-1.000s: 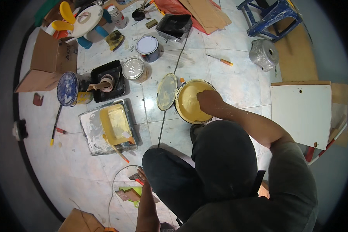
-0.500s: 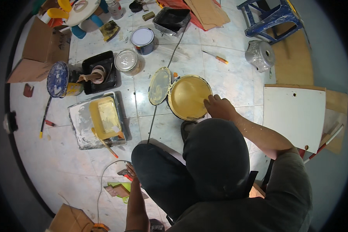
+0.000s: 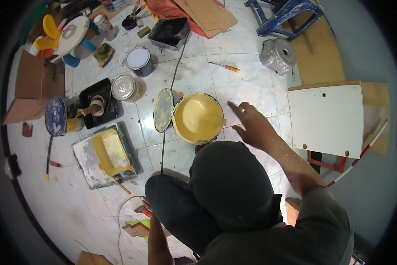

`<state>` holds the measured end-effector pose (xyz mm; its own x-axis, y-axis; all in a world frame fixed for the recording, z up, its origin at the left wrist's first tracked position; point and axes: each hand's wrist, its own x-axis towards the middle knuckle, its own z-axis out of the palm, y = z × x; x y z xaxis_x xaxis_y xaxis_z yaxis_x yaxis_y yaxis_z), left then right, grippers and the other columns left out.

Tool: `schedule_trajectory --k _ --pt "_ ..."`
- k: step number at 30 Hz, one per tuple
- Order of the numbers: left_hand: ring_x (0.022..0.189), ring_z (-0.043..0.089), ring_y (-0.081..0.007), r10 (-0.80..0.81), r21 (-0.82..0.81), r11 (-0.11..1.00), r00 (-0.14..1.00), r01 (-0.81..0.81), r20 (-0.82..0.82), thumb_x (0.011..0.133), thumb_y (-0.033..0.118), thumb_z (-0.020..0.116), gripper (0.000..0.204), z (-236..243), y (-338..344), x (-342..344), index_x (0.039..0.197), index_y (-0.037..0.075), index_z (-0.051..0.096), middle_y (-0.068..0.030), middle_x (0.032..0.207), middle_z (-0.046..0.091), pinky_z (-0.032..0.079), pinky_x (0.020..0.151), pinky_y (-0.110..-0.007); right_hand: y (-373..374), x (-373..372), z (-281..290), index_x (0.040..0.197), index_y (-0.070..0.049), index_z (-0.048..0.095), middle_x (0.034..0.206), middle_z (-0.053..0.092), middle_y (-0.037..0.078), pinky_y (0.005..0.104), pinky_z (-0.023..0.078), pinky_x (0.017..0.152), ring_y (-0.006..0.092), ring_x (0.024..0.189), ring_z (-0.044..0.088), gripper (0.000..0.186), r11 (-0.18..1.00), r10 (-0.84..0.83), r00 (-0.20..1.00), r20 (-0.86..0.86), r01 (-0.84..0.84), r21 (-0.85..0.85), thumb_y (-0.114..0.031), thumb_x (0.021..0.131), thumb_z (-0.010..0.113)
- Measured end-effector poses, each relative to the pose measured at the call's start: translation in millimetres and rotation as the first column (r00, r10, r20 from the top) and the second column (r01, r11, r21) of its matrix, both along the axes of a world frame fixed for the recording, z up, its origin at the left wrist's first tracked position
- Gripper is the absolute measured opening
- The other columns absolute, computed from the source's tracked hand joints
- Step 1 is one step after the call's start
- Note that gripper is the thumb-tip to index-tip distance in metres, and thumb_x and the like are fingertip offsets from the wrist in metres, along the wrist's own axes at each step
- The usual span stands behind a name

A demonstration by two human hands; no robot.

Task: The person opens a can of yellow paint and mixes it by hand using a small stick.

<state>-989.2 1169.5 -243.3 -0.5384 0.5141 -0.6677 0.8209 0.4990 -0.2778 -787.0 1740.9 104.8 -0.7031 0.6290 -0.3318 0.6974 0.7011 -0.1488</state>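
Note:
My right hand (image 3: 252,126) hovers open with its fingers apart, just right of a round bucket (image 3: 221,108) of pale yellow paint. It holds nothing. A yellow-coated flat end (image 3: 225,122) juts past the bucket's right rim; the rest of that piece cannot be made out. The paint-smeared lid (image 3: 163,110) leans against the bucket's left side. Low beside my left knee, my left hand (image 3: 149,207) is closed around a red-handled scraper (image 3: 142,210). My leg partly hides that hand.
To the left lie a paint tray (image 3: 83,157) with a yellow tub (image 3: 113,154) and a brush (image 3: 120,184) on it. Beyond stand a black tray (image 3: 113,88), two cans and a blue-lidded bucket (image 3: 56,117). A screwdriver (image 3: 227,67), grey pot (image 3: 278,56) and white board (image 3: 324,119) are right.
My right hand has left the bucket's right rim and opened, moving away to the right. The view has shifted. My left hand stays by the knee with the scraper.

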Motion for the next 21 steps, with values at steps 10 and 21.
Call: schedule_trajectory --k 10,21 --pt "0.137 0.045 -0.0368 0.101 -0.087 0.992 0.989 -0.092 0.107 0.081 0.038 0.071 0.093 26.2 38.3 10.7 0.155 0.014 0.021 -0.0243 0.159 0.017 0.040 0.108 -0.056 -49.3 104.5 -50.9 0.096 -0.002 0.059 0.095 0.059 0.018 0.0458 0.051 0.075 0.0378 0.087 0.061 0.020 0.871 -0.489 0.786 -0.379 0.413 -0.268 -0.015 0.086 0.071" --pt "0.136 0.047 -0.0368 0.308 -0.124 0.951 0.911 -0.284 0.273 0.082 0.043 0.070 0.096 67.1 30.7 -6.0 0.158 0.017 0.017 -0.0257 0.162 0.013 0.038 0.110 -0.056 -46.6 146.3 -50.5 0.130 -0.009 0.051 0.110 0.058 0.020 0.0501 0.051 0.085 0.0414 0.104 0.061 0.050 0.865 -0.042 0.999 -0.017 0.027 -0.501 -0.026 0.086 0.069"
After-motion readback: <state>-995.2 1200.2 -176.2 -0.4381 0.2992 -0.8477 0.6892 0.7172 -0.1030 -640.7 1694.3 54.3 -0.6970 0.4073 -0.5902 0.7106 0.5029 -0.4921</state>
